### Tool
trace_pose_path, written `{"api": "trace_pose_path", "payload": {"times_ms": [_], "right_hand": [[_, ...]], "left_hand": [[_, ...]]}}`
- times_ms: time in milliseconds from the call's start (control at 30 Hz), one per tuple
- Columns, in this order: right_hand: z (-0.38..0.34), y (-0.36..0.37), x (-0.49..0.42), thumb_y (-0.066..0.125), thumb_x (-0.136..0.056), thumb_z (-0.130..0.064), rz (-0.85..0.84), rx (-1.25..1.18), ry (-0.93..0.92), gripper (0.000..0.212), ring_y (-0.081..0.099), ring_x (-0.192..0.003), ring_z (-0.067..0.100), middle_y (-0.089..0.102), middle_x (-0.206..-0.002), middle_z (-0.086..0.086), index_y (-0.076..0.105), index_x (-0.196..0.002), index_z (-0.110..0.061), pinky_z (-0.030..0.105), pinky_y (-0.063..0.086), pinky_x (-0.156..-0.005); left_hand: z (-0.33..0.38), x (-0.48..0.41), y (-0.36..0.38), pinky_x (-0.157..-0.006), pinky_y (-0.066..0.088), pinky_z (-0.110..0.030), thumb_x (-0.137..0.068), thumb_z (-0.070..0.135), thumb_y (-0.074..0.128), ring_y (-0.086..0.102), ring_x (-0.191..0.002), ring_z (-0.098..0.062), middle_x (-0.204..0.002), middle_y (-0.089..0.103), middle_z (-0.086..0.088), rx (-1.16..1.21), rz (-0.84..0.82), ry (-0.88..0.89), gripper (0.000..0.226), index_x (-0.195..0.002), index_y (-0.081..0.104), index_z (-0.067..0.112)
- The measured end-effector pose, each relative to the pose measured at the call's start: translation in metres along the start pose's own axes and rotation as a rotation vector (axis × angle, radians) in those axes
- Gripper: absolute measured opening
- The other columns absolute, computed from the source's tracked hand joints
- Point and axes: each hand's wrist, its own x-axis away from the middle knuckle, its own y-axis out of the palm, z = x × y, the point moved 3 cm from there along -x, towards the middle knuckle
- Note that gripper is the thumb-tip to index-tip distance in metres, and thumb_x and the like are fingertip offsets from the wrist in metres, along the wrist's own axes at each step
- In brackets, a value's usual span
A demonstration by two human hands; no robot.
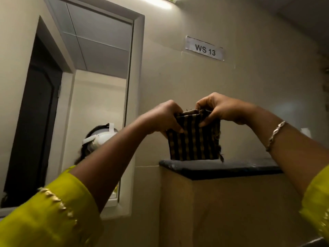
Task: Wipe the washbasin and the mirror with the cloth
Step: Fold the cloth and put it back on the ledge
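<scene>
– Beige washroom wall w/ a "WS 13" sign [204, 49], mirror [99, 68] on the left, dark ledge [222, 169] to its right. Where's the cloth?
– Cloth [194, 143] hangs in front of the wall, right of the mirror. Its bottom edge sits at abt ledge level; can't tell if it touches.
– Who's got it?
– Both. Left hand [165, 118] and right hand [222, 109] are clamped on the top edge, fingers curled over it, thumbs pinching from the near side. Hands are close together.
– Why hold it that way?
– My guess: squaring it into a pad that fits the palm for wiping. Top edge is bunched btwn the hands, the rest hangs flat.
– How's it look?
– Dark brown & tan check, woven, roughly square, prob. doubled over. Loose threads at the top and down the right edge. No drips seen, but wet or dry I can't say.
– Basin?
– Not in view. Mirror is nearest the left hand, so prob. the handier target. Cloth isn't on the glass yet.
</scene>
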Motion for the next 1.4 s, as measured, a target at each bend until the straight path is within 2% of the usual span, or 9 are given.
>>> {"api": "trace_pose_path", "payload": {"times_ms": [133, 267, 433, 600, 667, 800, 1033, 1267, 1400], "right_hand": [[0.028, -0.003, -0.028, 0.063, -0.073, 0.010, 0.312, 0.143, -0.061, 0.034, 0.054, -0.076, 0.016, 0.057, -0.071, -0.003, 0.055, -0.067, -0.022, 0.036, 0.050, -0.072], [0.065, 0.015, -0.034, 0.048, -0.070, 0.015, 0.526, 0.309, -0.086, 0.037, 0.052, -0.071, 0.017, 0.056, -0.068, -0.003, 0.053, -0.070, -0.021, 0.022, 0.037, -0.056], [0.110, 0.049, -0.021, 0.047, -0.067, 0.014, 0.434, 0.368, -0.082, 0.032, 0.055, -0.070, 0.022, 0.062, -0.073, 0.007, 0.059, -0.076, -0.015, 0.029, 0.039, -0.059], [0.118, 0.052, -0.001, 0.048, -0.072, 0.019, 0.400, 0.199, -0.097, 0.042, 0.055, -0.070, 0.009, 0.056, -0.072, -0.011, 0.054, -0.076, -0.022, 0.016, 0.042, -0.059], [0.120, 0.051, 0.006, 0.049, -0.073, 0.020, 0.374, 0.173, -0.093, 0.044, 0.058, -0.075, 0.009, 0.059, -0.078, -0.008, 0.056, -0.080, -0.023, 0.019, 0.048, -0.064], [0.125, 0.048, 0.020, 0.048, -0.073, 0.021, 0.331, 0.128, -0.071, 0.045, 0.057, -0.080, 0.003, 0.061, -0.083, -0.006, 0.060, -0.083, -0.021, 0.004, 0.043, -0.065], [0.132, 0.052, 0.037, 0.044, -0.070, 0.024, 0.199, 0.070, -0.030, 0.053, 0.062, -0.092, 0.021, 0.064, -0.087, -0.002, 0.064, -0.080, -0.024, 0.034, 0.051, -0.080], [0.120, 0.050, 0.048, 0.042, -0.072, 0.021, 0.119, 0.111, 0.039, 0.060, 0.056, -0.091, 0.012, 0.057, -0.088, -0.012, 0.063, -0.079, -0.035, 0.026, 0.045, -0.082], [0.116, 0.048, 0.055, 0.038, -0.071, 0.019, 0.154, 0.084, 0.086, 0.057, 0.060, -0.093, 0.015, 0.065, -0.091, -0.003, 0.063, -0.079, -0.031, 0.024, 0.044, -0.075]], "left_hand": [[-0.006, -0.036, 0.007, -0.062, 0.045, -0.031, -0.084, 0.004, 0.059, 0.054, -0.072, -0.022, -0.076, 0.053, -0.005, -0.382, 0.339, 0.099, 0.004, -0.080, 0.057, 0.007], [-0.024, -0.050, 0.044, -0.065, 0.043, -0.027, -0.084, 0.007, 0.058, 0.053, -0.077, -0.020, -0.093, 0.055, -0.007, -0.473, 0.426, 0.222, 0.012, -0.096, 0.057, 0.005], [-0.050, -0.043, 0.095, -0.071, 0.046, -0.040, -0.086, 0.009, 0.052, 0.058, -0.086, -0.036, -0.107, 0.054, -0.016, -0.535, 0.294, 0.238, 0.019, -0.105, 0.052, 0.004], [-0.045, -0.031, 0.100, -0.075, 0.048, -0.040, -0.087, 0.008, 0.053, 0.058, -0.088, -0.032, -0.105, 0.058, -0.013, -0.425, 0.296, 0.281, 0.019, -0.105, 0.057, 0.005], [-0.040, -0.026, 0.099, -0.077, 0.048, -0.039, -0.086, 0.008, 0.055, 0.058, -0.090, -0.031, -0.104, 0.060, -0.013, -0.389, 0.275, 0.309, 0.019, -0.104, 0.060, 0.005], [-0.027, -0.019, 0.098, -0.081, 0.049, -0.040, -0.085, 0.008, 0.058, 0.059, -0.093, -0.027, -0.104, 0.063, -0.013, -0.307, 0.225, 0.327, 0.020, -0.105, 0.062, 0.004], [-0.015, -0.014, 0.102, -0.081, 0.050, -0.040, -0.085, 0.010, 0.061, 0.060, -0.090, -0.023, -0.100, 0.065, -0.010, -0.328, 0.099, 0.320, 0.017, -0.101, 0.064, 0.006], [-0.015, -0.005, 0.101, -0.078, 0.051, -0.038, -0.084, 0.022, 0.065, 0.060, -0.088, -0.021, -0.097, 0.065, -0.008, -0.218, 0.035, 0.262, 0.019, -0.096, 0.060, 0.009], [-0.015, 0.002, 0.102, -0.069, 0.048, -0.034, -0.086, 0.029, 0.061, 0.056, -0.082, -0.022, -0.093, 0.063, -0.008, -0.233, 0.046, 0.215, 0.024, -0.092, 0.059, 0.006]]}}
